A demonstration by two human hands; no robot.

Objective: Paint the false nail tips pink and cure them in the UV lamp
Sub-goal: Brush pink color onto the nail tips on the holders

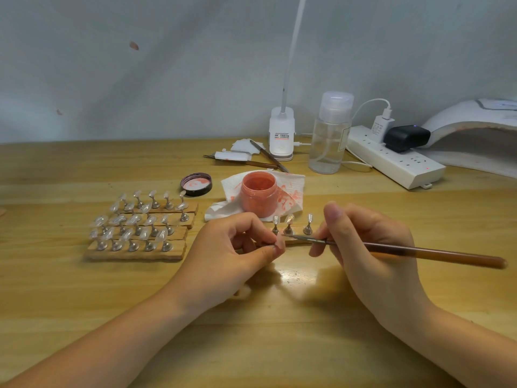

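Note:
My left hand (237,247) pinches a small nail tip stand (278,246) between thumb and forefinger, just above the table. My right hand (372,247) grips a brown-handled brush (419,252); its thin tip points left and touches the held piece. Behind my fingers lies a wooden strip (296,241) with three clear nail tips (289,219) on metal stands. An open jar of pink paint (259,197) stands on a stained tissue (291,189). The white UV lamp (475,127) sits at the far right.
Four wooden strips with several clear nail tips (140,228) lie at the left. The jar's black lid (196,184) is beside them. A clear pump bottle (330,135), a white desk lamp base (282,135), spare brushes (268,156) and a power strip (397,161) line the back.

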